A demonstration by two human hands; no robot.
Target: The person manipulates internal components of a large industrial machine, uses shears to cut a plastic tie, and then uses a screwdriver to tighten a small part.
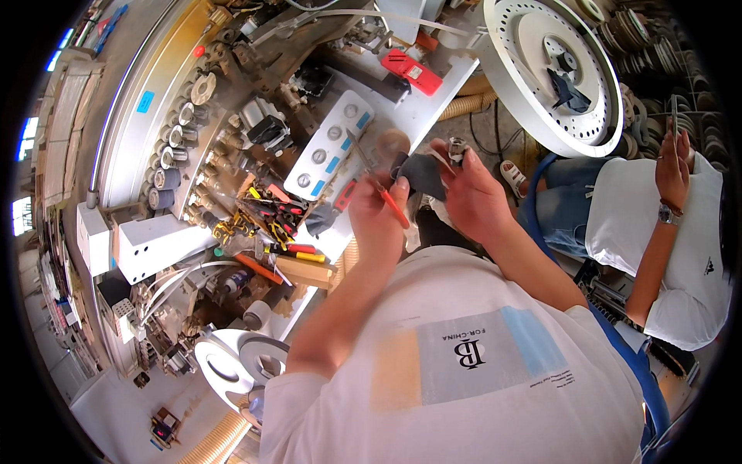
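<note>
In front of my chest, my left hand (377,210) is closed around a long, pointed metal tool with an orange handle (393,207). Whether it is a pair of scissors or a single blade I cannot tell. A dark grey, sheet-like piece (423,176) spans the space between my hands, pinched by the left fingertips. My right hand (479,195) is closed, with a small shiny metal cylindrical part (457,147) at its fingertips. The right fingers also lie against the grey piece's edge. Just beyond my left hand is a roll of brownish tape (393,143).
On the left of the bench are a white panel with round dials (334,133), a pile of hand tools (272,207) and a wooden block (305,271). A red device (412,73) lies farther back. A large white wheel (495,31) stands right. Another person (641,224) sits beside me.
</note>
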